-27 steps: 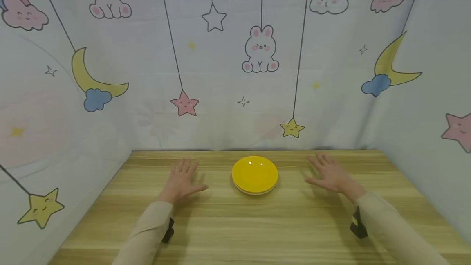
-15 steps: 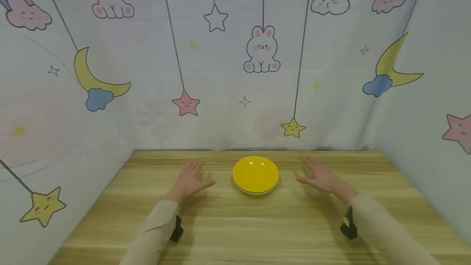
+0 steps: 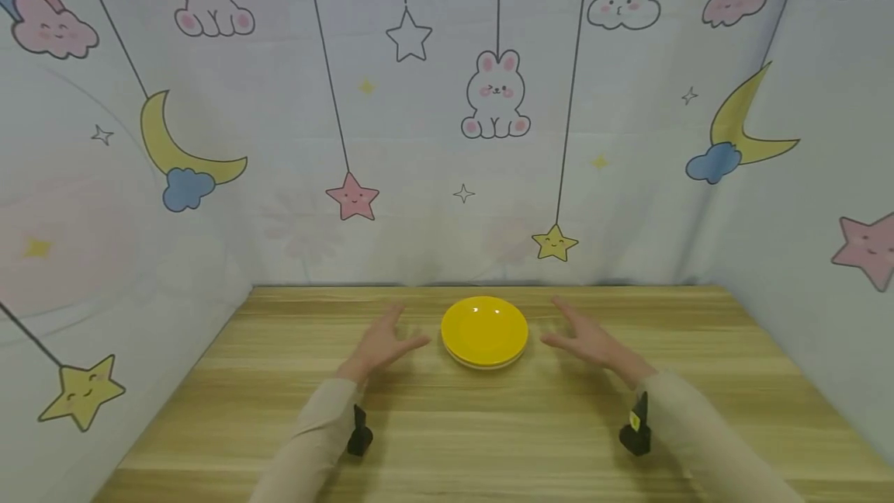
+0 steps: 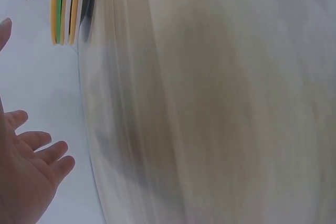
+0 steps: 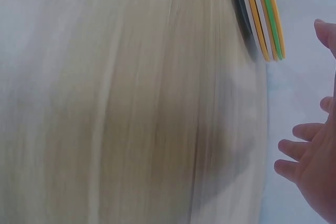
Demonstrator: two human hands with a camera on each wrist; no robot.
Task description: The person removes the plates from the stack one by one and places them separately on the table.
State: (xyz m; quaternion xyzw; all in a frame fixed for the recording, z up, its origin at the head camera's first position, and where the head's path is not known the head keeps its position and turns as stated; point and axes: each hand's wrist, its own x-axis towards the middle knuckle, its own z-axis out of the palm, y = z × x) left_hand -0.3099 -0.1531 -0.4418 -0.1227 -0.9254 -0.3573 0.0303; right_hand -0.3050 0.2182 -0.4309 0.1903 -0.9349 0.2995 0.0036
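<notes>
A stack of plates (image 3: 484,330) with a yellow one on top sits toward the back middle of the table. From the side, the left wrist view shows the stack's edges (image 4: 66,9) in yellow, green, white and orange, over a dark bottom. My left hand (image 3: 380,341) hovers just left of the stack, its thumb spread toward the rim and its palm facing inward. Mirroring it on the right, my right hand (image 3: 590,341) has its fingers stretched and thumb apart. Neither hand touches the plates; in the right wrist view a gap separates the fingers (image 5: 294,150) from the stack.
The wooden table (image 3: 482,441) runs back to a white curtain (image 3: 419,138) printed with bunnies, stars and moons, which also hangs along both sides. A small black device (image 3: 635,433) hangs at the right wrist, and another black device (image 3: 359,437) at the left.
Both hands have moved inward from the sides toward the plate stack, left hand rightward and right hand leftward, and turned more palm-inward. The plates have stayed in place.
</notes>
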